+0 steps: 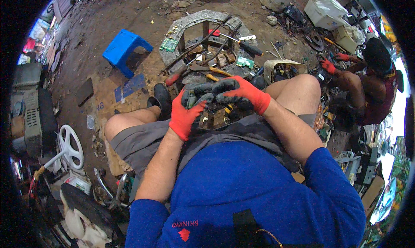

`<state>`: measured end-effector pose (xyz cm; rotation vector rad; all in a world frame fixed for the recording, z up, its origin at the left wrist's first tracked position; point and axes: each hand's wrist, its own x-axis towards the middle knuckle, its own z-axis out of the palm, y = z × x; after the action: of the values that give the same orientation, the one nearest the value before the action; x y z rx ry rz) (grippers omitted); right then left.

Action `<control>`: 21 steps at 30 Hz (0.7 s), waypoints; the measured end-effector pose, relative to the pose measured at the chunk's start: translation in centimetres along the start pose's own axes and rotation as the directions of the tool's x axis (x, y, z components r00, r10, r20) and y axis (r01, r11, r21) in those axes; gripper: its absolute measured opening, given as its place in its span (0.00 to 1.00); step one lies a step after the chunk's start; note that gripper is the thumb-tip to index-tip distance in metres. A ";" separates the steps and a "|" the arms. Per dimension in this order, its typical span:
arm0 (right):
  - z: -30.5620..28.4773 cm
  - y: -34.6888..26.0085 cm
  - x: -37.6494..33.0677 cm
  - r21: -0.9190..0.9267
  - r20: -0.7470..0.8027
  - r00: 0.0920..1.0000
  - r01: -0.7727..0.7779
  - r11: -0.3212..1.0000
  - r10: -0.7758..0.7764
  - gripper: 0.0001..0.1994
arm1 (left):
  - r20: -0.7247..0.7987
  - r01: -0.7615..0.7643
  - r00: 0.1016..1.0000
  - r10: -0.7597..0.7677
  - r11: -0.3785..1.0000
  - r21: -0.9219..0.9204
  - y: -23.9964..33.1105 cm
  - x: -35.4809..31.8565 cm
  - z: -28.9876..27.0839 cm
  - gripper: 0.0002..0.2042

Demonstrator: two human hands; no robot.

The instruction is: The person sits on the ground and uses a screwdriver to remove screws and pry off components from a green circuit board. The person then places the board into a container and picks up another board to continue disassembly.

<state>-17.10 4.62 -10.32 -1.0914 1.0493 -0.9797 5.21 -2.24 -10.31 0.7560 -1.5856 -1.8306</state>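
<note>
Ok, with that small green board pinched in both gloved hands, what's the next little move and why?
Probably steady the green board with the left hand and let the right hand work at its edge. Both hands already meet on it above the lap, and the pliers lie just ahead if fingers prove too weak.

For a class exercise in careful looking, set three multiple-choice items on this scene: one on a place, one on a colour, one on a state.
1. Where is the blue plastic stool?
A. ahead, to the person's left
B. on the lap
C. behind the co-worker

2. What colour are the backs of the person's gloves?
A. yellow
B. red-orange
C. white

3. What is the left hand doing?
A. lying flat
B. hanging empty
C. gripping a small green board

Answers: 1 A, it lies on the dirt ground upper left. 2 B, both gloves show it. 3 C, the right hand meets it there.
</note>
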 end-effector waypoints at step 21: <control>1.1 -1.9 -1.1 -0.059 -0.089 0.992 -0.090 0.994 0.085 0.13 | 0.100 -0.322 0.941 0.323 0.769 0.552 0.6 0.4 -1.8 0.12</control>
<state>-16.45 5.54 -8.13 -1.0525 1.1953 -0.9354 6.31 -3.82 -10.00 0.6663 -2.1393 -1.1114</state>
